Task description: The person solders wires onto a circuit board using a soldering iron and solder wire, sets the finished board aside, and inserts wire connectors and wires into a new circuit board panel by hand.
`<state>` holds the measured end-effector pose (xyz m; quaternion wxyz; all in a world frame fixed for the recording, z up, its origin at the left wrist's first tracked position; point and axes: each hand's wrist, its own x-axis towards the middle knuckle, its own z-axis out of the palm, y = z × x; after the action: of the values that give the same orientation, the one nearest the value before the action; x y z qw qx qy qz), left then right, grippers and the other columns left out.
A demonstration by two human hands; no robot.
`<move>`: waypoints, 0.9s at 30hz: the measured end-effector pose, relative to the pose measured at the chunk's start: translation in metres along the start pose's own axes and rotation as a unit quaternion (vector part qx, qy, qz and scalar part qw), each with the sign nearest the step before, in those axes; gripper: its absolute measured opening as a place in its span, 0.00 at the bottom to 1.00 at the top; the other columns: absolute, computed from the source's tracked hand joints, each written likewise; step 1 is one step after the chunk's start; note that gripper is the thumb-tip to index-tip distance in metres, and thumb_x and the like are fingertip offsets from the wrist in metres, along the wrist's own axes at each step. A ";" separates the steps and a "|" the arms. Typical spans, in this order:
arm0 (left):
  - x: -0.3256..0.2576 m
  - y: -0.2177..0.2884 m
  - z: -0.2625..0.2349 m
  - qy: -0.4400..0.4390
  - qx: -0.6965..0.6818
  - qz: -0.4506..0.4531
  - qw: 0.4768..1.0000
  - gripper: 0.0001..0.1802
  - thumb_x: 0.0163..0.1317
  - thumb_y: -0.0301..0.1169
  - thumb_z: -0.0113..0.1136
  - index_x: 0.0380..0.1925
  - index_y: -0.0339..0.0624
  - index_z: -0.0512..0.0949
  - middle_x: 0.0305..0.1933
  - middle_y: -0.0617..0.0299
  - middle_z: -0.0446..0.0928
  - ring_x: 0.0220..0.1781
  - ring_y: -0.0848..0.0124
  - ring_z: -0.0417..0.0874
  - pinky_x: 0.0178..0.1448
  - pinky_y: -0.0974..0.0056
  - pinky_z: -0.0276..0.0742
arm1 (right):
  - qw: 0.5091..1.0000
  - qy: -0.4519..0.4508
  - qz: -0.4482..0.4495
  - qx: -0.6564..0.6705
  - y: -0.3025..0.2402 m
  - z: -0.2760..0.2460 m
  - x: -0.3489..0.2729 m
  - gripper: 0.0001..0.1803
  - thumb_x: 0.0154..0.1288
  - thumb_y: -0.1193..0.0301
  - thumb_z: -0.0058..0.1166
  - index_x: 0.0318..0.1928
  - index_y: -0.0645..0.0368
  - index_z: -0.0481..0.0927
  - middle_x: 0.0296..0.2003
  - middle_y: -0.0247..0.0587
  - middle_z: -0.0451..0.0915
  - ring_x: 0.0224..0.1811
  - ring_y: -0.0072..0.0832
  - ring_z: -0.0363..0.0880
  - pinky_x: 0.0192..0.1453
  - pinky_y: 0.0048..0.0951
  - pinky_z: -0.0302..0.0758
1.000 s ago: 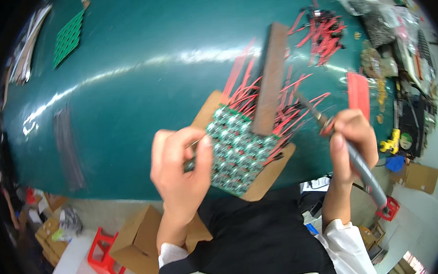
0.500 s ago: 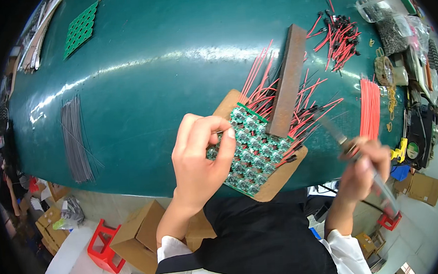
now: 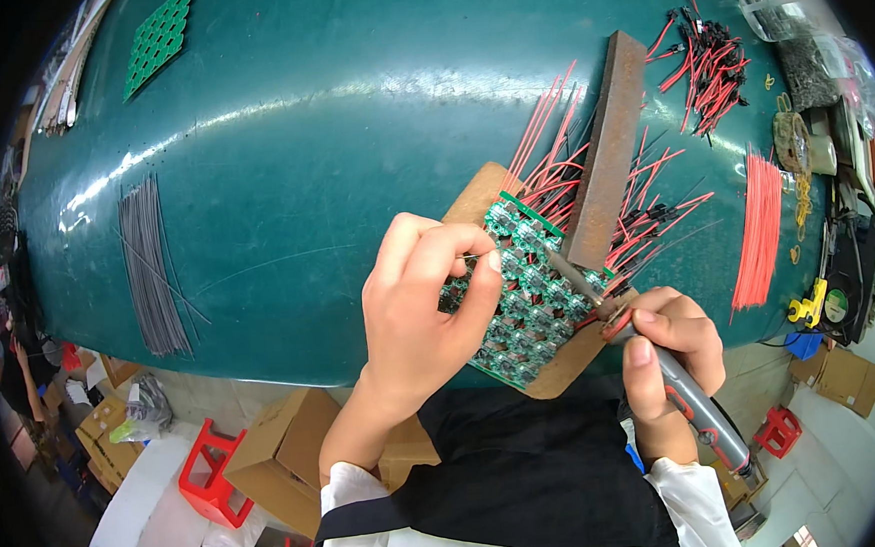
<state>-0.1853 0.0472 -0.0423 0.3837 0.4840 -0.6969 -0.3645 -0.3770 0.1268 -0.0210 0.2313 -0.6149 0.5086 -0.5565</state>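
A green circuit board panel [image 3: 534,303] lies on a brown card [image 3: 480,193] at the near edge of the green table [image 3: 349,129]. Red and black wires [image 3: 561,171] run from the panel under a rusty metal bar [image 3: 605,153]. My left hand [image 3: 425,309] rests on the panel's left side and pinches a thin solder wire [image 3: 465,260] between thumb and forefinger. My right hand [image 3: 667,345] grips a grey soldering iron [image 3: 686,399]; its tip [image 3: 557,263] touches the panel.
A bundle of grey wires [image 3: 147,266] lies at the left, a green grid panel [image 3: 158,40] at the far left. Red wires [image 3: 760,229] and black-red leads [image 3: 710,66] lie at the right. Cardboard boxes [image 3: 273,454] and red stools [image 3: 209,473] stand below.
My right hand has swung the soldering iron in from the right, so its tip now rests on the panel. My left hand has shifted right over the panel with the solder wire.
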 end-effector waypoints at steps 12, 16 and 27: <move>0.000 -0.002 0.005 0.011 -0.004 0.017 1.000 0.07 0.54 0.20 0.67 0.33 0.40 0.81 0.31 0.64 0.75 0.28 0.78 0.72 0.30 0.71 0.70 | 0.999 -0.040 0.026 -0.020 -0.001 0.010 0.003 0.07 0.62 0.80 0.55 0.40 0.67 0.74 0.26 0.42 0.74 0.28 0.33 0.79 0.33 0.33 0.78; 0.001 -0.004 0.007 0.012 0.030 0.043 0.999 0.07 0.54 0.22 0.68 0.33 0.42 0.81 0.30 0.64 0.75 0.25 0.75 0.74 0.28 0.69 0.71 | 0.998 -0.050 0.015 -0.030 -0.001 0.010 0.007 0.07 0.61 0.80 0.55 0.40 0.67 0.73 0.25 0.42 0.74 0.27 0.34 0.80 0.31 0.32 0.78; -0.007 -0.003 0.000 0.050 0.007 0.014 0.999 0.09 0.55 0.23 0.67 0.35 0.44 0.79 0.29 0.65 0.76 0.24 0.74 0.74 0.25 0.68 0.70 | 0.998 -0.035 -0.043 -0.033 -0.001 0.010 0.015 0.11 0.49 0.84 0.61 0.36 0.70 0.79 0.19 0.40 0.76 0.21 0.33 0.81 0.26 0.28 0.77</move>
<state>-0.1824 0.0533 -0.0461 0.4200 0.4949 -0.6855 -0.3298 -0.3701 0.1110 -0.0163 0.2044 -0.6630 0.4910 -0.5269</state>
